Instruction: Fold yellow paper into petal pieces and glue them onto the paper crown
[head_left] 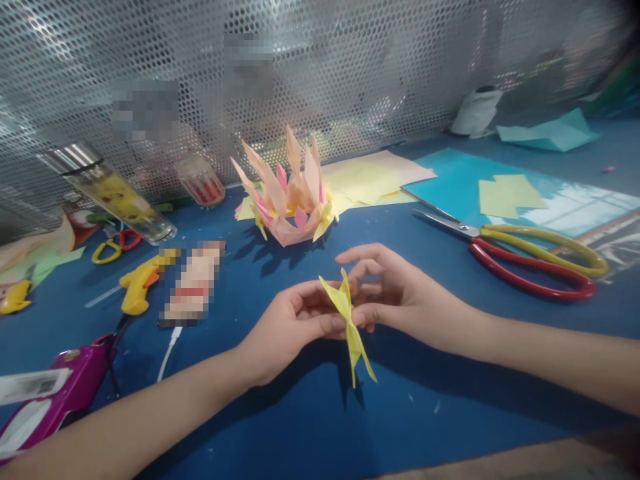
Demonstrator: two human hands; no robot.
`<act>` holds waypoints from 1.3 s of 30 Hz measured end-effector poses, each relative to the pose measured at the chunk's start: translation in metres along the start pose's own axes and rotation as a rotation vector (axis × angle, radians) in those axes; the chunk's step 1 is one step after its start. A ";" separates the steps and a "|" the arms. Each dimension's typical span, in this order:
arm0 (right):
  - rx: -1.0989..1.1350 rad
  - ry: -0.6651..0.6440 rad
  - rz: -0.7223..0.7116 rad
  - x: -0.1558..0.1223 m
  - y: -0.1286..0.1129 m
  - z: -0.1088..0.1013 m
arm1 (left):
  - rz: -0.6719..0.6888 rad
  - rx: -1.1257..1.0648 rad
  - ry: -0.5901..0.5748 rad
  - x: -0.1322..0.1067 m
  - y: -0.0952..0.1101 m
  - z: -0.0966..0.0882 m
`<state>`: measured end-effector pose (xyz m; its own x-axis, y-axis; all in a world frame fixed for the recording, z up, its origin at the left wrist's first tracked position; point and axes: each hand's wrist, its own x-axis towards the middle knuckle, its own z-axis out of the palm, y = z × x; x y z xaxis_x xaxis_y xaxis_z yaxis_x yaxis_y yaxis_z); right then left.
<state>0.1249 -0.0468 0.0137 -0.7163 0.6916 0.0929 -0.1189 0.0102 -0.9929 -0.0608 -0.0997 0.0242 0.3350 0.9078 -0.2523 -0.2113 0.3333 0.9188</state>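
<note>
A folded yellow paper piece [350, 327] stands upright between both hands above the blue table [300, 427]. My left hand [290, 327] pinches it from the left with thumb and fingers. My right hand [395, 297] pinches it from the right, index finger stretched out above. Behind them sits a pink and yellow folded paper flower [290, 200].
Large red-and-yellow scissors [530, 257] lie at the right, near a blue sheet [465, 177] with a yellow square. Yellow and pink paper sheets [370, 177] lie behind the flower. A yellow glue gun [140, 283], small scissors [117, 243], a bottle [113, 193] and a purple case [65, 390] are left. Perforated metal wall behind.
</note>
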 end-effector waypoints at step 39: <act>-0.935 0.009 -0.582 -0.013 -0.015 -0.001 | 0.256 0.172 0.033 -0.011 -0.006 0.007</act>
<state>0.1368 -0.0552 0.0275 -0.7141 0.4087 0.5684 0.1333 0.8764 -0.4627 -0.0567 -0.1132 0.0237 0.2604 0.9654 -0.0130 -0.1252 0.0471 0.9910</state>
